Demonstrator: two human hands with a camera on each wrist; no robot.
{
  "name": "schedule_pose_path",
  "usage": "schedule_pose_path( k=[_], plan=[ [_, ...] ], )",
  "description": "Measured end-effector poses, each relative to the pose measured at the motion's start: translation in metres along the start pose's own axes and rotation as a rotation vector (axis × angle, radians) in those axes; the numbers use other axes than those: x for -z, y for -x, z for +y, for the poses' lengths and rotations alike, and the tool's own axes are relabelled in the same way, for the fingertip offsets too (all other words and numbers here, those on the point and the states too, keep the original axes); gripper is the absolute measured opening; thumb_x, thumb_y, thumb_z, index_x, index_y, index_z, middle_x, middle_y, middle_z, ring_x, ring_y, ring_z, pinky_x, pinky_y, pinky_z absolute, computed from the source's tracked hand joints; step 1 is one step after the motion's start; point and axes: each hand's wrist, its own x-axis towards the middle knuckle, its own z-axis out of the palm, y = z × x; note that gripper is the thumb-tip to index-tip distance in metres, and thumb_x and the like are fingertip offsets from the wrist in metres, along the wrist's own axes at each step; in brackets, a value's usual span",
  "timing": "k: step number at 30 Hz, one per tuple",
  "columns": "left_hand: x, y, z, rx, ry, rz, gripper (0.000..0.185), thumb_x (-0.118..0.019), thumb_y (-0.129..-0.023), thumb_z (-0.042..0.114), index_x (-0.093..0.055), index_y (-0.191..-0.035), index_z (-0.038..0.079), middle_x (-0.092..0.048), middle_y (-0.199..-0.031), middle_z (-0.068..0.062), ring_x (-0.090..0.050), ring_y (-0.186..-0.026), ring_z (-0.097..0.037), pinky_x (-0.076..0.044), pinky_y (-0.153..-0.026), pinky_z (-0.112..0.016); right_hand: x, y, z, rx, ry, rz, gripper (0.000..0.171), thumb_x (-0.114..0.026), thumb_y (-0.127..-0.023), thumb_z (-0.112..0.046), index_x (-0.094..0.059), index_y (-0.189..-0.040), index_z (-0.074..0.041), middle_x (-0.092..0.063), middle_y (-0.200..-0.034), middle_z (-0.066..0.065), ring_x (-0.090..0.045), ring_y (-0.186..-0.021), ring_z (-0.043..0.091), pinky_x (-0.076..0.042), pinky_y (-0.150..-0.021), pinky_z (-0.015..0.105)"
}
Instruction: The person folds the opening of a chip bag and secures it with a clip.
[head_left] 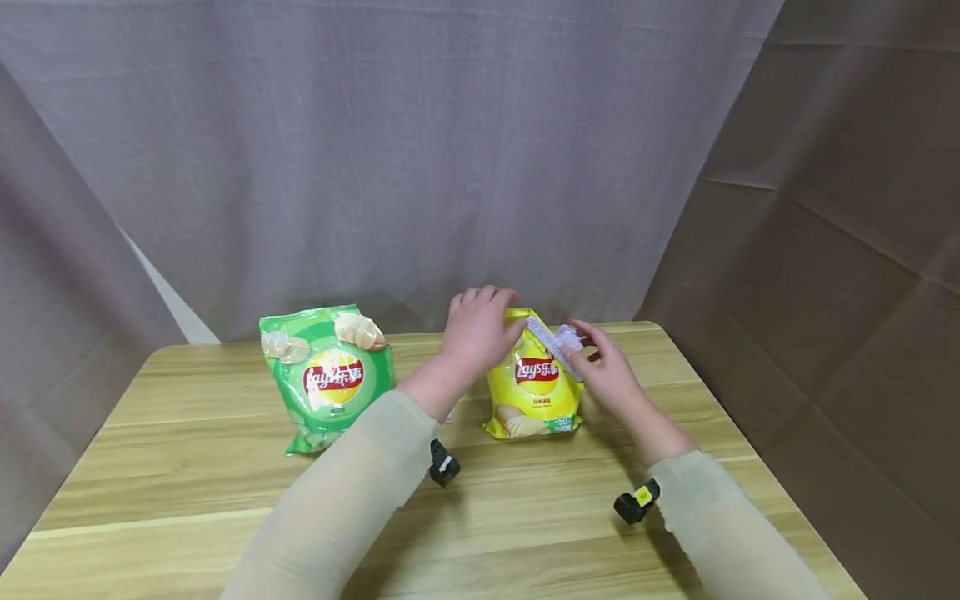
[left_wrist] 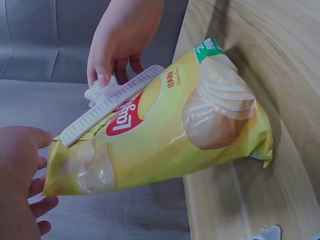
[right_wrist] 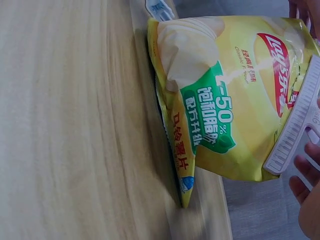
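A yellow Lay's potato chip bag (head_left: pixel 536 379) stands on the table, its top folded at a slant. Across the top lies a pale purple bag clip (head_left: pixel 551 340) with a ridged bar and a shaped handle. My left hand (head_left: pixel 480 329) holds the bag's upper left corner, thumb and fingers around its edge in the left wrist view. On the other side, my right hand (head_left: pixel 607 371) pinches the handle of the clip, thumb on the near face; the clip's bar (right_wrist: pixel 295 120) runs along the bag's upper edge.
A green Lay's chip bag (head_left: pixel 333 379) stands to the left, partly behind my left forearm. A small blue and white ridged piece (right_wrist: pixel 160 9) lies on the table beyond the yellow bag. Grey curtains (head_left: pixel 420 167) hang behind the table's back edge, a brown one (head_left: pixel 840 250) on the right.
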Motion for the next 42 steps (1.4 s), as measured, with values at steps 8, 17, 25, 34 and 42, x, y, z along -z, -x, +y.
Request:
schedule_pose_path(
  k=[8, 17, 25, 34, 42],
  plan=[
    [0.002, 0.005, -0.005, -0.010, 0.065, 0.049, 0.050, -0.059, -0.097, 0.046, -0.053, -0.139, 0.019, -0.052, -0.140, -0.001, -0.044, -0.131, -0.023, -0.031, -0.112, -0.044, 0.003, 0.016, -0.028, 0.058, -0.091, 0.152, 0.051, -0.060, -0.095, -0.002, -0.043, -0.142, 0.006, -0.047, -0.135, 0.028, -0.045, -0.121, 0.044, -0.037, -0.096, 0.047],
    [0.003, 0.019, -0.018, -0.025, 0.107, 0.123, 0.048, -0.059, -0.098, 0.045, -0.054, -0.137, 0.018, -0.053, -0.140, -0.002, -0.044, -0.132, -0.024, -0.031, -0.111, -0.046, 0.000, 0.032, -0.049, 0.136, -0.178, 0.373, 0.036, -0.059, -0.092, 0.008, -0.050, -0.125, 0.017, -0.051, -0.118, 0.035, -0.047, -0.107, 0.042, -0.038, -0.085, 0.046],
    [0.007, 0.041, -0.037, -0.028, 0.121, 0.167, 0.046, -0.058, -0.098, 0.043, -0.055, -0.136, 0.016, -0.055, -0.136, -0.003, -0.045, -0.130, -0.024, -0.031, -0.111, -0.046, -0.010, 0.043, -0.059, 0.116, -0.230, 0.421, 0.024, -0.056, -0.092, 0.010, -0.054, -0.114, 0.019, -0.055, -0.104, 0.033, -0.050, -0.093, 0.021, -0.038, -0.076, 0.022],
    [0.012, 0.074, -0.063, 0.020, 0.139, 0.208, 0.044, -0.061, -0.097, 0.041, -0.057, -0.132, 0.016, -0.057, -0.134, -0.004, -0.046, -0.129, -0.026, -0.032, -0.109, -0.047, -0.026, 0.058, -0.066, 0.149, -0.263, 0.322, 0.022, -0.057, -0.090, 0.014, -0.055, -0.112, 0.019, -0.057, -0.100, 0.032, -0.050, -0.090, 0.009, -0.041, -0.074, 0.017],
    [0.010, 0.105, -0.091, 0.058, 0.151, 0.218, 0.045, -0.064, -0.095, 0.037, -0.057, -0.133, 0.013, -0.057, -0.133, -0.008, -0.045, -0.130, -0.031, -0.031, -0.110, -0.050, -0.033, 0.065, -0.065, 0.214, -0.248, 0.275, 0.024, -0.058, -0.086, 0.018, -0.056, -0.110, 0.019, -0.058, -0.098, 0.031, -0.052, -0.089, 0.019, -0.042, -0.073, 0.017]
  ],
)
